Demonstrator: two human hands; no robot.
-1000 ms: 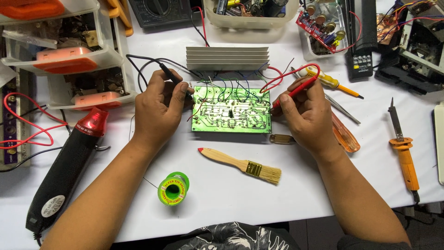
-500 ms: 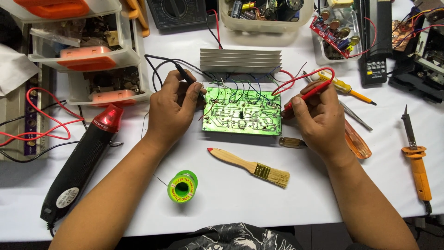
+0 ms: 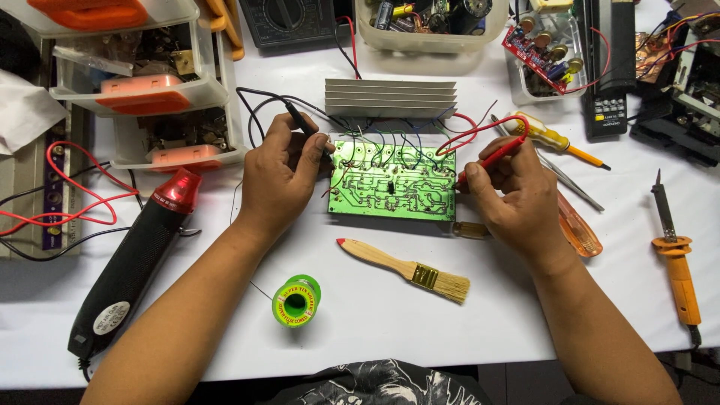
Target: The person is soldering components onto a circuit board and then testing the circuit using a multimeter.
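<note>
Here the green circuit board (image 3: 392,180) lay flat at the middle of the white surface (image 3: 375,330), its far edge against a finned metal heat sink (image 3: 391,97), joined by thin wires. The left hand (image 3: 279,178) rested at the board's left edge, its grip pinched around a black probe (image 3: 301,125) whose tip sat at the board's near-left corner; its black lead looped off behind. The right hand (image 3: 517,196) sat at the right edge, grip pressed around a red probe (image 3: 491,159), tip touching the board's right side, red lead curling back over the heat sink.

Around: a wooden-handled brush (image 3: 405,270) lay just in front of the board, a green solder spool (image 3: 295,301) nearer the body to the left. A black heat gun with red nozzle (image 3: 135,259) lay diagonal, left of the left forearm. Stacked plastic drawers (image 3: 150,97) stood far left. To the right: tweezers (image 3: 570,182), a yellow screwdriver (image 3: 555,140), an orange-handled screwdriver (image 3: 579,229) partly under the right hand, and an orange soldering iron (image 3: 675,259) well apart. A meter (image 3: 289,21) and a parts tub (image 3: 427,26) sat at the far edge.
</note>
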